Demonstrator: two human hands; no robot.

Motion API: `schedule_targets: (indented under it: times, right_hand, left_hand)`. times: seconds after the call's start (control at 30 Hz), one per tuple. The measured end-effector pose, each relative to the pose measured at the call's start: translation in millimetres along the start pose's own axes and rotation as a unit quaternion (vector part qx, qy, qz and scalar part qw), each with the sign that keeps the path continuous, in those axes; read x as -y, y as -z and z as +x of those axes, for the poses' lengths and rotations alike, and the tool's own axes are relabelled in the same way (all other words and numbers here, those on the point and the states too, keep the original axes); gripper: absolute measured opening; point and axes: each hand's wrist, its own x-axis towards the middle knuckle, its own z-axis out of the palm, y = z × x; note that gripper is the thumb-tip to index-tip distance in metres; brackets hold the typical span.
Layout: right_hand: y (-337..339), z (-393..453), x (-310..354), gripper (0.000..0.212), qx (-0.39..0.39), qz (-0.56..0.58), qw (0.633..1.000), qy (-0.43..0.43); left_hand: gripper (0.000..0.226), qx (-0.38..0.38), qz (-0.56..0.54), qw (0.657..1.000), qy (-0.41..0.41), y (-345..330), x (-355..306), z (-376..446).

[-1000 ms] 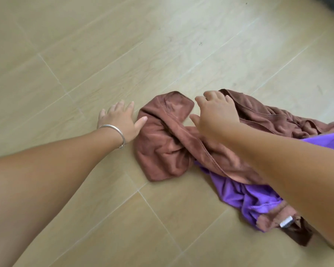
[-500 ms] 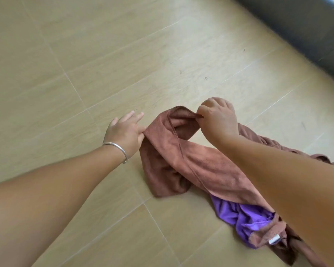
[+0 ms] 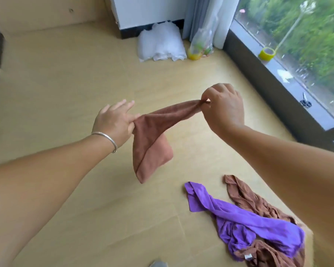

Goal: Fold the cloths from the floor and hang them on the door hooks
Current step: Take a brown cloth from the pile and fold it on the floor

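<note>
The brown cloth [image 3: 150, 143] hung in the air above the pale tiled floor [image 3: 66, 83], its top edge stretched between both hands. The left hand [image 3: 114, 120] pinched one corner, the right hand [image 3: 224, 106] the other. A purple cloth [image 3: 239, 218] and another brown cloth [image 3: 245, 197] lay crumpled on the floor near the window [image 3: 297, 35]. White bags [image 3: 160, 43] sat against the far wall.

Bare, sleeveless forearms; a thin silver bangle [image 3: 106, 137] circles the left wrist
</note>
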Motion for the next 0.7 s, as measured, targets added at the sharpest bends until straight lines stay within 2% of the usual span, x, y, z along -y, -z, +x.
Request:
schedule_targets:
  times: [0.1, 0.2, 0.33, 0.43, 0.5, 0.57, 0.7]
  right_hand:
    - [39, 29, 48, 0.011, -0.01, 0.024, 0.998, 0.05]
    - [57, 19, 75, 0.005, 0.008, 0.044, 0.993, 0.111]
    - [43, -53, 88, 0.013, 0.077, 0.077, 0.975, 0.193]
    - [9, -128, 91, 0.016, 0.141, 0.087, 0.963, 0.213]
    - [-18, -181, 92, 0.013, 0.189, 0.089, 0.955, 0.212]
    - [-47, -243, 89, 0.013, 0.269, 0.066, 0.934, 0.225]
    - [-94, -343, 71, 0.033, 0.454, 0.003, 0.855, 0.252]
  left_hand:
    - [0.03, -0.029, 0.012, 0.999, 0.019, 59, 29, -5]
    - [0.034, -0.033, 0.022, 0.997, 0.066, 79, 45, -22]
    - [0.046, 0.026, 0.023, 0.988, 0.152, 56, 41, -70]
    - [0.046, 0.088, 0.019, 0.98, 0.18, 20, 25, -116]
    - [0.042, 0.116, 0.014, 0.975, 0.191, -5, 11, -149]
    - [0.041, 0.159, 0.009, 0.966, 0.202, -37, -4, -185]
    - [0.044, 0.249, -0.013, 0.945, 0.213, -110, -35, -259]
